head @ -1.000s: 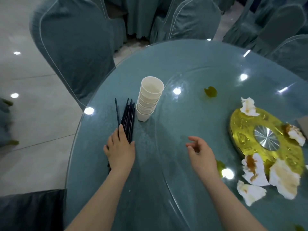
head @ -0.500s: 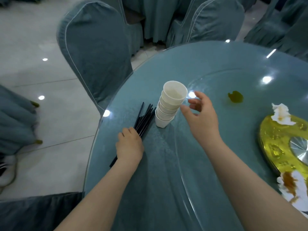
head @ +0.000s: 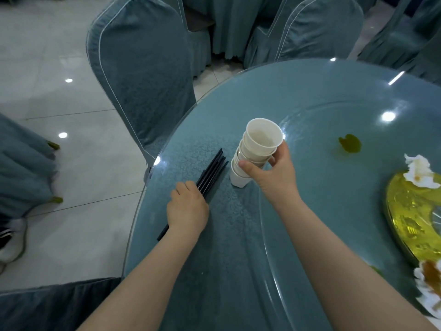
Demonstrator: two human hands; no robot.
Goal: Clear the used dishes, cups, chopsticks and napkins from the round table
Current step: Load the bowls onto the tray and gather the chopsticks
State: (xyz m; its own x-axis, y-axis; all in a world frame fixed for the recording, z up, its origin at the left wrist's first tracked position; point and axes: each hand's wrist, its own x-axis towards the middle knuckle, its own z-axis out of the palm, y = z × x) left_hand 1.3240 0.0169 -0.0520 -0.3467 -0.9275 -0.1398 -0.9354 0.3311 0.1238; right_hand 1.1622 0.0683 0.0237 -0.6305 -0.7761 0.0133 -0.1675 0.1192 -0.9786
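Stack of white cups [head: 253, 155] stands near round table [head: 310, 96] left edge; right hand [head: 269, 172] fingers curled around it. Left hand [head: 187, 209] fingers closed over black chopsticks [head: 210, 174] just beside; stained napkins [head: 420, 172] at right edge

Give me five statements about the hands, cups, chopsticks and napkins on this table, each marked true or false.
1. The right hand grips the stack of white cups. True.
2. The left hand holds a napkin. False: it grips the black chopsticks.
3. The cups lie scattered singly. False: they are nested in one leaning stack.
4. Stained napkins lie on the yellow turntable base. True.
5. The chopsticks lie right of the cups. False: they lie left of them.
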